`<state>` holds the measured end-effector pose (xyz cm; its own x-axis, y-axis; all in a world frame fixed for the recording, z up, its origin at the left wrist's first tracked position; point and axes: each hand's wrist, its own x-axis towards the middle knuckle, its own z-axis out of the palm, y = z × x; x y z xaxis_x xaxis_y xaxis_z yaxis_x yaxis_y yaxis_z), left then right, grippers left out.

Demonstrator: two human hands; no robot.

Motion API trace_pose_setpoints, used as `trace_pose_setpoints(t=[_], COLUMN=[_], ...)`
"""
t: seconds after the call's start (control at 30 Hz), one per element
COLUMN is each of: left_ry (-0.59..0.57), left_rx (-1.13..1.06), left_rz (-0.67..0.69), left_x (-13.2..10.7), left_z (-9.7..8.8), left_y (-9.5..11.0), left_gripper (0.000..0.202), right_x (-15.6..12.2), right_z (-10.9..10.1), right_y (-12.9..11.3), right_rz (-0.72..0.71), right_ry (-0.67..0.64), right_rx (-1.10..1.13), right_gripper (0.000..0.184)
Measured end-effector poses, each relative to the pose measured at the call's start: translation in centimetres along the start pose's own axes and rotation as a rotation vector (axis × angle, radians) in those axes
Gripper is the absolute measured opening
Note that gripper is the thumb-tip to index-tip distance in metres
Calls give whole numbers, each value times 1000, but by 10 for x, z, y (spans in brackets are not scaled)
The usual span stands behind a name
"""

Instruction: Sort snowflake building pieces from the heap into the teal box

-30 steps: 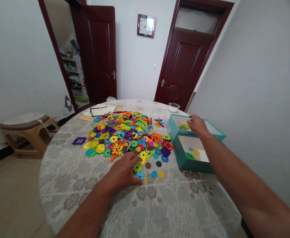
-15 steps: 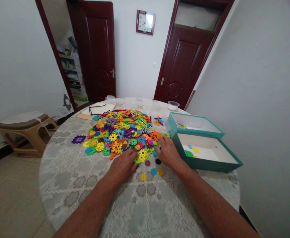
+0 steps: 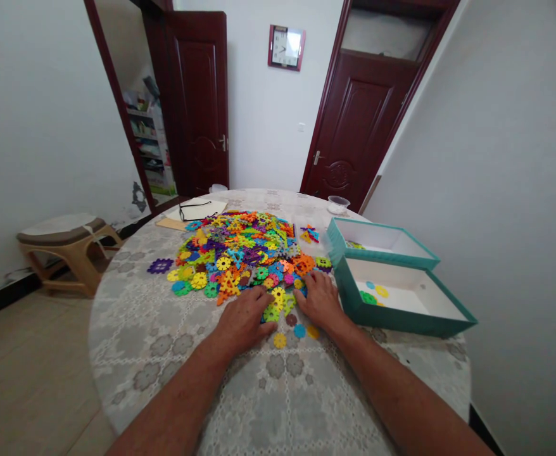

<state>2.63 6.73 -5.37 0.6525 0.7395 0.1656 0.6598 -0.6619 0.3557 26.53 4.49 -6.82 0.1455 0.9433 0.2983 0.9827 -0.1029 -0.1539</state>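
A wide pile of colourful plastic interlocking pieces (image 3: 244, 247), mostly notched discs and snowflake shapes, lies spread before me. My left hand (image 3: 247, 315) rests palm down at its near edge, thumb apart from the fingers, touching yellow-green pieces (image 3: 272, 311). On the pile's right side my right hand (image 3: 320, 299) reaches over some pieces, its thumb and fingers spread; what lies beneath it is hidden. Between and below the hands lie a brown disc (image 3: 291, 320), a blue disc (image 3: 299, 331) and a yellow disc (image 3: 280, 341) on the tablecloth.
Two teal boxes (image 3: 404, 324) stand on the right, a few pieces inside each. Behind the pile are eyeglasses (image 3: 197, 211) on paper, a clear tray (image 3: 316, 244) and a plastic bowl (image 3: 339, 204). A purple square piece (image 3: 160, 266) lies left. A stool (image 3: 66, 247) stands beside the round table.
My left hand has shifted slightly right, its thumb now spread further from the fingers. My right hand has drawn a little toward me, over the black disc, which is now hidden. The view tilted slightly.
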Motion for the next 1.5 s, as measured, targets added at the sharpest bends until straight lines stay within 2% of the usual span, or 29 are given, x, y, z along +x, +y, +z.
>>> trace_pose_setpoints(t=[0.33, 0.47, 0.57, 0.67, 0.73, 0.8, 0.93, 1.1, 1.2, 1.27, 1.4, 1.5], left_ry=[0, 4, -5, -23, -38, -50, -41, 24, 49, 66, 85, 64], left_rx=[-18, 10, 37, 26, 19, 18, 19, 42, 67, 63, 26, 27], left_rz=[19, 45, 56, 74, 86, 101, 137, 80, 49, 35, 53, 81], left_x=[-1, -1, -1, -1, -2, -3, -3, 2, 5, 5, 5, 5], left_z=[2, 4, 4, 3, 1, 0, -1, 2, 5, 6, 7, 10], left_y=[1, 0, 0, 3, 5, 7, 10, 9, 6, 4, 0, -2], left_gripper=[57, 51, 44, 46, 46, 43, 32, 22, 17, 16, 17, 15], right_x=[-45, -55, -53, -43, -36, -31, -33, -44, -44, -41, -33, -32], right_z=[-21, -24, -24, -26, -29, -32, -39, -50, -48, -41, -28, -27], right_y=[-7, -15, -15, -5, 6, 18, 30, 22, 17, 16, 20, 17], right_rz=[-232, -417, -531, -449, -355, -294, -291, -381, -359, -329, -292, -296], right_ry=[-63, -77, -68, 40, 133, 173, 53, -194, -227, -199, -47, 47], right_rx=[249, 406, 583, 691, 664, 582, 426, 346, 330, 335, 394, 440], right_gripper=[28, 25, 29, 31, 33, 35, 33, 31, 14, 2, 11, 18])
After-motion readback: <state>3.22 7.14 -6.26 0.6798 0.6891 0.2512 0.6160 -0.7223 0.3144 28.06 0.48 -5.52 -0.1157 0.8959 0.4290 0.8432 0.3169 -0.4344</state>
